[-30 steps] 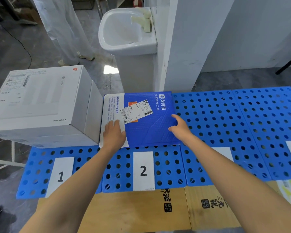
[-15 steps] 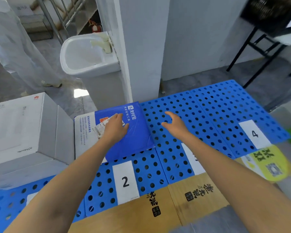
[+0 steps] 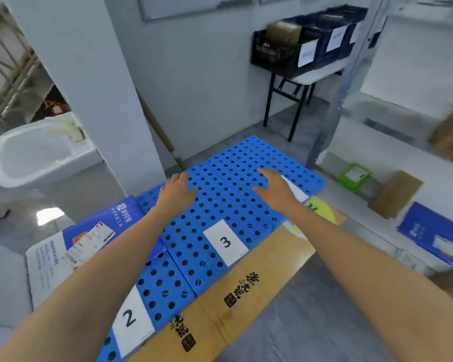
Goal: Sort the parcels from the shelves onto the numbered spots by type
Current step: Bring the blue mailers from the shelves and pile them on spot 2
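A blue and white mailer bag (image 3: 94, 233) with a shipping label lies on the blue perforated pallet (image 3: 220, 205), behind the card marked 2 (image 3: 131, 320). The card marked 3 (image 3: 225, 242) lies to its right. My left hand (image 3: 177, 194) hovers over the pallet with relaxed fingers and holds nothing. My right hand (image 3: 275, 188) is stretched out further right, fingers spread and empty. On the white shelf (image 3: 377, 178) at the right lie a green parcel (image 3: 353, 176), a brown flat parcel (image 3: 394, 194) and a blue mailer (image 3: 432, 232).
A white sink (image 3: 34, 155) and a white pillar (image 3: 89, 82) stand at the left. A black crate (image 3: 296, 43) sits on a folding table at the back right. Flattened cardboard (image 3: 241, 291) lies along the pallet's front edge. A corner of a white box (image 3: 3, 280) shows at the far left.
The view has swung to the right toward the shelf. My left hand has let go of the blue mailer, which stays behind card 2, and both hands have moved right over the pallet.
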